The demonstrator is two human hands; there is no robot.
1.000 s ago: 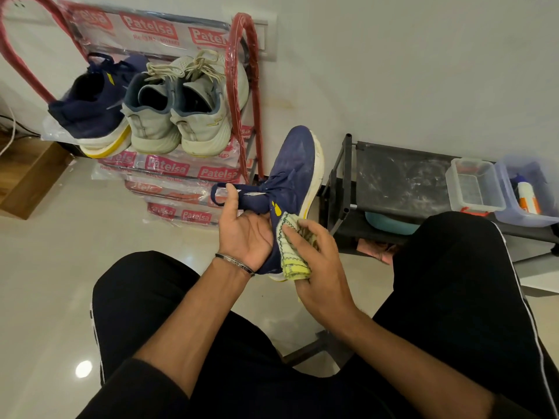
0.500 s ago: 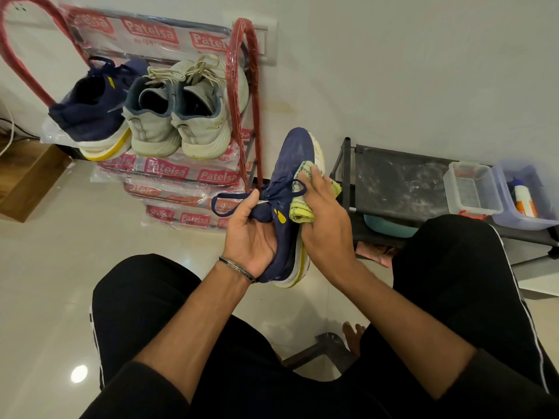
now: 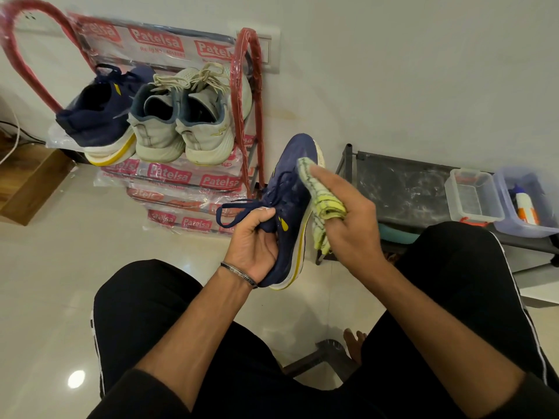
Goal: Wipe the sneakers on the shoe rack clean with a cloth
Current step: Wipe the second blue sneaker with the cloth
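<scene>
Shoe rack [image 3: 246,95] with three sneakers sits far left, navy sneaker [image 3: 292,189] held toe-up, long axis running away from body, left hand [image 3: 254,240] gripping its collar, right hand [image 3: 348,213] clutching cloth [image 3: 317,192] against its right side.

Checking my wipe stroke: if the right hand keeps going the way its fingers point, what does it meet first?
The right hand points up-left along the navy sneaker, so the cloth would probably reach its toe; beyond that likely the wall, though depth is unclear.

Left hand [image 3: 255,243] grips navy sneaker [image 3: 295,189]; right hand [image 3: 348,213] presses cloth [image 3: 317,192].
</scene>
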